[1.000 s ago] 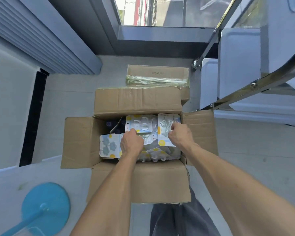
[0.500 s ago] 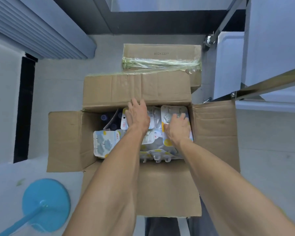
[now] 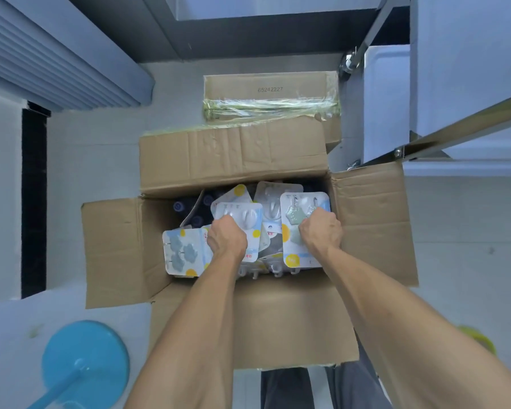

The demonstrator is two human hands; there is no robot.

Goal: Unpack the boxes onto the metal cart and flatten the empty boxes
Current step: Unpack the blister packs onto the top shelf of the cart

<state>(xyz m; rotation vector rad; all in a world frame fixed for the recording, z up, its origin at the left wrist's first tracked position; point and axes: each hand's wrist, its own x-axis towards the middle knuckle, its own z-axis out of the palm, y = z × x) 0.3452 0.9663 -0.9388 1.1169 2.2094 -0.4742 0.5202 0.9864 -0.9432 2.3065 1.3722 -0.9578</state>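
Glossy card and clear plastic fill both our fists: our left hand (image 3: pixel 227 239) is curled around a pack of white hooks (image 3: pixel 239 217), and our right hand (image 3: pixel 321 231) clenches the right edge of a pack of green hooks (image 3: pixel 295 222). Both packs sit at the top of the heap inside the open box (image 3: pixel 248 320), which rests on the pale floor just beside the metal cart (image 3: pixel 460 125) at our right.

We judge the main risk to be slipping. These packs are thin, stiff cards with rounded corners and smooth moulded bubbles over the hooks, and they lie fanned loosely across one another, so lifting a fistful could let the lower ones slide out and scatter over the floor. A one-edge grip like the right hand's could also bend the card or let it twist free. Hooks poking out at the near edge of the heap might snag neighbouring packs and drag them up too.

Beneath the cards we glimpse dark, round-topped things (image 3: pixel 189 211), possibly bottle caps, though the view is too shadowed to be sure; a careless pull could topple them.

Outward, the box is soft, creased brown cardboard with four flaps splayed open. Behind it stands a sealed box (image 3: pixel 266 90) bound in crinkled shiny tape. A smooth blue disc (image 3: pixel 84 364) lies at lower left.
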